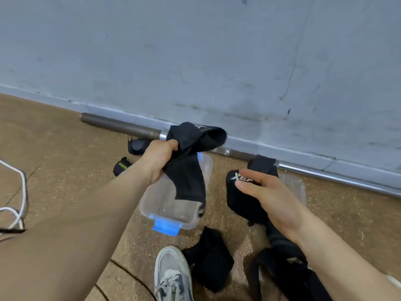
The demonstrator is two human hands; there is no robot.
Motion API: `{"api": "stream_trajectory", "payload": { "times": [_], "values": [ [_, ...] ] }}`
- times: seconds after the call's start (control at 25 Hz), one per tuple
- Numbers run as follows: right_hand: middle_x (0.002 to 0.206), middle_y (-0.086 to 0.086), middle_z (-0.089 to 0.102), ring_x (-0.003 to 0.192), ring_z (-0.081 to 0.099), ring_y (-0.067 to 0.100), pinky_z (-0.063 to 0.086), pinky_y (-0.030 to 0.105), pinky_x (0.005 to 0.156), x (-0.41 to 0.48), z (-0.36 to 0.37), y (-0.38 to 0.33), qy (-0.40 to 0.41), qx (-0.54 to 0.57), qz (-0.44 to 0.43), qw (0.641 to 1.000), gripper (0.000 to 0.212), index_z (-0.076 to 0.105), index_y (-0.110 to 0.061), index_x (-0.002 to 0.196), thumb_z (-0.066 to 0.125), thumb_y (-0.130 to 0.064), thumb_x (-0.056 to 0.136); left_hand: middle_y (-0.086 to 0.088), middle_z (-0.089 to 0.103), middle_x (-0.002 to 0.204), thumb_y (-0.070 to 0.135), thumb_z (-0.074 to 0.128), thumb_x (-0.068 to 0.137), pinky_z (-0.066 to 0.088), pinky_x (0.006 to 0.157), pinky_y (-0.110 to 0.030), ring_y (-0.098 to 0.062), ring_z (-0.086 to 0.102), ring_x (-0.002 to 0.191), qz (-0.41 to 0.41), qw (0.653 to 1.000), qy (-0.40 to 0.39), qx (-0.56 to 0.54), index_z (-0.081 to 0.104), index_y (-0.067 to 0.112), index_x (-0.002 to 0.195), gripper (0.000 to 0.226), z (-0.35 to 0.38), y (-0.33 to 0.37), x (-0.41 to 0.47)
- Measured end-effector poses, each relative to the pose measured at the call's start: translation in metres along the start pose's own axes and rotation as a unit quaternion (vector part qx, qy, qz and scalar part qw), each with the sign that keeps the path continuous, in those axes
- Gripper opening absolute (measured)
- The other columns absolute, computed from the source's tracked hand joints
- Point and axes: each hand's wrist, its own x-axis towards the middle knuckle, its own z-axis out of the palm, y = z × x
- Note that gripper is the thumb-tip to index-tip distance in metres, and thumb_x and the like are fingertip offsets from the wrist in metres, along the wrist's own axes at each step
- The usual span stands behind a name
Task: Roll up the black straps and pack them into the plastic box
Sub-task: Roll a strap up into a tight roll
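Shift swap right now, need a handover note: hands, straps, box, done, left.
Left hand grips an unrolled black strap above the plastic box; its tail hangs over the box.
Right hand open, fingers on a second strap right of the box.
Done: no rolled strap shows in the box.
More loose straps lie near the shoe.
To do: roll and pack them all.

Box [152, 205]: far side hidden behind hanging strap [188, 181]. Lid [297, 185]: largely covered by right hand [280, 205]; its grip obscured. Shoe [171, 276], cable [25, 187]: cut by frame edges. Strap print illegible.
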Motion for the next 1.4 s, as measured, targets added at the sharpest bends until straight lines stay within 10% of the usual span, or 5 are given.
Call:
{"api": "stream_trajectory", "payload": {
  "times": [0.6, 0.8, 0.96, 1.2, 1.4],
  "values": [
    [0.075, 0.008, 0.067, 0.07, 0.063, 0.014, 0.051, 0.033, 0.069, -0.184, -0.087, -0.113, 0.087, -0.154, -0.37, 0.912, 0.018, 0.061, -0.012, 0.074, 0.076, -0.011, 0.084, -0.009, 0.063, 0.073, -0.003, 0.043, 0.079, 0.045, 0.057, -0.026, -0.023, 0.058, 0.066, 0.188, 0.98, 0.049, -0.036, 0.063, 0.008, 0.074, 0.024, 0.05, 0.128, -0.258],
    [0.058, -0.003, 0.063, 0.053, 0.059, 0.009, 0.049, 0.02, 0.051, -0.189, -0.125, -0.115, 0.121, 0.149, -0.352, 0.916, 0.031, 0.047, -0.014, 0.068, 0.065, -0.001, 0.089, -0.013, 0.061, 0.082, 0.001, 0.042, 0.062, 0.041, 0.067, -0.035, -0.027, 0.058, 0.079, 0.115, 0.978, 0.133, -0.112, 0.063, 0.0, 0.084, 0.031, 0.019, 0.131, -0.217],
    [0.071, 0.001, 0.072, 0.062, 0.067, 0.013, 0.056, 0.026, 0.059, -0.176, -0.109, -0.113, 0.092, 0.216, -0.316, 0.919, 0.02, 0.061, -0.014, 0.075, 0.062, -0.007, 0.094, -0.01, 0.071, 0.103, 0.007, 0.047, 0.082, 0.051, 0.084, -0.04, -0.03, 0.064, 0.097, 0.181, 0.95, 0.107, 0.23, 0.07, 0.017, 0.092, 0.027, 0.038, 0.104, -0.209],
    [0.087, 0.001, 0.072, 0.084, 0.068, 0.018, 0.053, 0.03, 0.077, -0.168, -0.095, -0.117, 0.115, -0.065, -0.413, 0.901, 0.005, 0.066, -0.014, 0.088, 0.067, -0.015, 0.092, 0.0, 0.07, 0.12, 0.023, 0.064, 0.081, 0.045, 0.099, -0.03, -0.013, 0.061, 0.118, 0.292, 0.916, -0.252, 0.104, 0.068, 0.019, 0.115, 0.035, 0.06, 0.126, -0.262],
    [0.081, -0.004, 0.046, 0.068, 0.049, 0.014, 0.044, 0.029, 0.061, -0.173, -0.068, -0.114, 0.198, -0.356, -0.52, 0.751, 0.024, 0.049, -0.017, 0.081, 0.072, -0.022, 0.087, -0.009, 0.074, 0.095, 0.027, 0.068, 0.088, 0.054, 0.085, -0.033, -0.021, 0.069, 0.093, 0.302, 0.938, -0.161, -0.055, 0.07, 0.011, 0.095, 0.018, 0.072, 0.121, -0.263]
  ]
}}
